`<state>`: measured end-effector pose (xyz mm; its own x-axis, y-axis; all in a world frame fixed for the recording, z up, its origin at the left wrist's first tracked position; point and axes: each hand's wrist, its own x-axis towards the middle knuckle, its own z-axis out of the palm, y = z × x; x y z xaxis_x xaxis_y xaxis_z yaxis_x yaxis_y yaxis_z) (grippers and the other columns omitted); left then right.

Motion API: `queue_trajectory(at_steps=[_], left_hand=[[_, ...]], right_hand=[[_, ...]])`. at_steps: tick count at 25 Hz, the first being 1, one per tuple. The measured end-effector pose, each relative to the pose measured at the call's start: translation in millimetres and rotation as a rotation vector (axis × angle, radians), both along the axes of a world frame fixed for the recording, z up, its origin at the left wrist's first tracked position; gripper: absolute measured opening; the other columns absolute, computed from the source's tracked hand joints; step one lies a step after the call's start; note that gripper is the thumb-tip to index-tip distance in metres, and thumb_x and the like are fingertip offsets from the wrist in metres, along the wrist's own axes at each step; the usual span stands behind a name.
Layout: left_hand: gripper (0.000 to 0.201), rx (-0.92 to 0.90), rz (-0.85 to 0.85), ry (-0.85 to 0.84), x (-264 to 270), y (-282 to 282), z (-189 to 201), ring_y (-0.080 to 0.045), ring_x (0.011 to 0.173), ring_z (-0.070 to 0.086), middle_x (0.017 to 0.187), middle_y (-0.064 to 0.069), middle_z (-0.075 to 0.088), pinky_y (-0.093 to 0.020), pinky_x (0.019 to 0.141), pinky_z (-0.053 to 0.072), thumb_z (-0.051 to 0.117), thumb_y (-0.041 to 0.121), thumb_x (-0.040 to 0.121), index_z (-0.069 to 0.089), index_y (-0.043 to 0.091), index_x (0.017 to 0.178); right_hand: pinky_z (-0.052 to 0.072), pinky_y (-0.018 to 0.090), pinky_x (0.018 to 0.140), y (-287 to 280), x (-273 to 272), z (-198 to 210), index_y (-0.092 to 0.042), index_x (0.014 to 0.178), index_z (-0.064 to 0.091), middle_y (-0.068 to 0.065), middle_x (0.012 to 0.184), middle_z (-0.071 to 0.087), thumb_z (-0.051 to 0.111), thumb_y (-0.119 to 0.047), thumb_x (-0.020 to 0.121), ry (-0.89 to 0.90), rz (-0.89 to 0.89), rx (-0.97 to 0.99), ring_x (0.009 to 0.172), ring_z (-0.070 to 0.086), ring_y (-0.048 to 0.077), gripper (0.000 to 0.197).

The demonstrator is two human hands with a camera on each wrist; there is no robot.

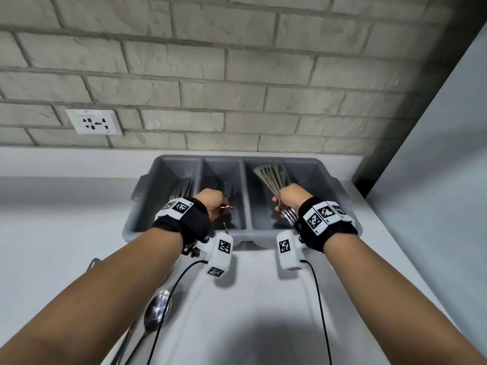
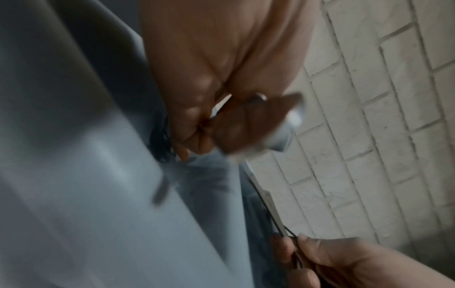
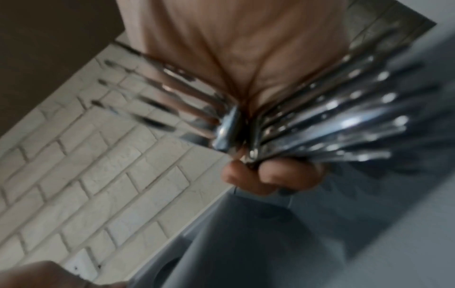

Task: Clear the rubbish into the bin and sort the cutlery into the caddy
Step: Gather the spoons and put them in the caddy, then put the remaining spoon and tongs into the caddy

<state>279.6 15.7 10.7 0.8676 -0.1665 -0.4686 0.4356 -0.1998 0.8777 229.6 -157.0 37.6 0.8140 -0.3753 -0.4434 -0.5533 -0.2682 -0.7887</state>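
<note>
A grey four-compartment caddy stands at the back of the white counter. My left hand hovers over its second compartment, fingers curled round a shiny spoon, blurred in the left wrist view. Over the third compartment my right hand grips a bundle of steel forks. Their handles fan out toward the wall and the tines point back at my wrist. Dark utensils lie in the first compartment.
On the counter under my left forearm lies a large spoon, with another utensil's end further left. A wall socket sits in the brick wall behind. A pale panel bounds the right side.
</note>
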Motion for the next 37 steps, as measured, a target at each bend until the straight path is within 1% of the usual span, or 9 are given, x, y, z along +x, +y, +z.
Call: queue_trajectory(at_steps=[8, 11, 13, 15, 20, 23, 28, 34, 37], left_hand=[[0.036, 0.321, -0.124, -0.022, 17.8, -0.1, -11.4, -0.021, 0.06, 0.05, 0.062, -0.007, 0.049, -0.03, 0.061, 0.043, 0.052, -0.003, 0.085, 0.06, 0.007, 0.051], [0.01, 0.288, -0.08, -0.028, 10.8, 3.0, -5.7, -0.017, 0.05, 0.051, 0.067, -0.009, 0.054, -0.028, 0.053, 0.045, 0.056, 0.003, 0.084, 0.062, 0.0, 0.092], [0.024, 0.281, -0.114, -0.065, 8.9, 7.3, -5.8, -0.018, 0.063, 0.052, 0.084, -0.01, 0.056, -0.021, 0.057, 0.042, 0.054, 0.007, 0.086, 0.061, 0.001, 0.108], [0.036, 0.261, -0.12, -0.111, 1.8, 12.9, -3.9, -0.018, 0.073, 0.052, 0.089, -0.009, 0.055, -0.02, 0.062, 0.041, 0.05, 0.006, 0.087, 0.058, -0.005, 0.12], [0.025, 0.151, -0.049, -0.191, -46.9, 59.0, 26.5, -0.011, 0.057, 0.044, 0.07, -0.003, 0.052, -0.013, 0.047, 0.039, 0.05, -0.001, 0.087, 0.058, 0.013, 0.107], [0.027, 0.321, -0.066, -0.259, -78.1, 109.3, 32.2, -0.017, 0.072, 0.051, 0.093, -0.007, 0.06, -0.017, 0.052, 0.042, 0.054, 0.007, 0.087, 0.062, 0.013, 0.113], [0.05, 0.809, -0.04, -0.243, -121.9, 188.7, 7.5, -0.031, 0.111, 0.058, 0.129, -0.013, 0.054, -0.033, 0.09, 0.045, 0.063, 0.025, 0.082, 0.051, 0.011, 0.129], [0.113, 1.181, -0.317, 0.104, -154.2, 224.7, -41.3, -0.03, 0.114, 0.055, 0.133, -0.013, 0.046, -0.041, 0.09, 0.05, 0.08, 0.053, 0.05, 0.024, 0.01, 0.139], [0.105, 1.22, -0.409, 0.193, -156.2, 231.1, -51.2, -0.026, 0.103, 0.059, 0.134, -0.005, 0.046, -0.035, 0.085, 0.052, 0.078, 0.054, 0.054, 0.037, 0.005, 0.137]], right_hand=[[0.037, 0.011, 0.036, 5.7, 29.9, -12.7, -0.013, 0.062, 0.033, 0.005, 0.065, 0.04, 0.031, -0.006, 0.098, 0.088, 0.084, -0.079, 0.038, 0.048, -0.001, 0.037], [0.036, 0.014, 0.06, 2.1, 27.8, -11.1, -0.01, 0.059, 0.035, 0.024, 0.093, 0.051, 0.031, -0.004, 0.097, 0.084, 0.187, -0.197, 0.06, 0.031, 0.001, 0.039], [0.044, 0.021, 0.087, 0.4, 22.4, -12.8, 0.016, 0.097, 0.053, 0.028, 0.132, 0.049, 0.032, -0.002, 0.097, 0.059, 0.254, -0.283, 0.084, 0.047, 0.011, 0.028], [0.041, 0.034, 0.102, 4.8, 12.5, -16.7, 0.009, 0.127, 0.046, 0.025, 0.136, 0.049, 0.04, -0.004, 0.094, -0.002, 0.282, -0.306, 0.101, 0.05, 0.02, 0.036], [0.041, 0.025, 0.089, 52.3, -38.8, -12.3, -0.007, 0.119, 0.056, 0.005, 0.103, 0.055, 0.052, -0.009, 0.087, -0.467, 0.35, -0.497, 0.092, 0.05, 0.016, 0.032], [0.044, 0.033, 0.092, 91.9, -78.4, -14.5, -0.01, 0.111, 0.06, 0.008, 0.108, 0.059, 0.052, -0.012, 0.086, -0.665, 0.598, -0.609, 0.102, 0.053, 0.021, 0.027], [0.045, 0.04, 0.095, 156.3, -101.0, -51.0, -0.017, 0.112, 0.06, 0.003, 0.118, 0.058, 0.054, -0.023, 0.088, -0.5, 1.113, -0.679, 0.111, 0.05, 0.02, 0.026], [0.031, 0.045, 0.106, 209.1, -98.0, -79.7, -0.028, 0.129, 0.047, -0.003, 0.146, 0.039, 0.056, -0.031, 0.086, -0.399, 1.424, -0.911, 0.138, 0.027, 0.022, 0.045], [0.014, 0.059, 0.114, 217.7, -97.1, -85.7, -0.033, 0.141, 0.03, -0.007, 0.156, 0.023, 0.058, -0.026, 0.085, -0.244, 1.541, -1.041, 0.147, 0.006, 0.023, 0.063]])
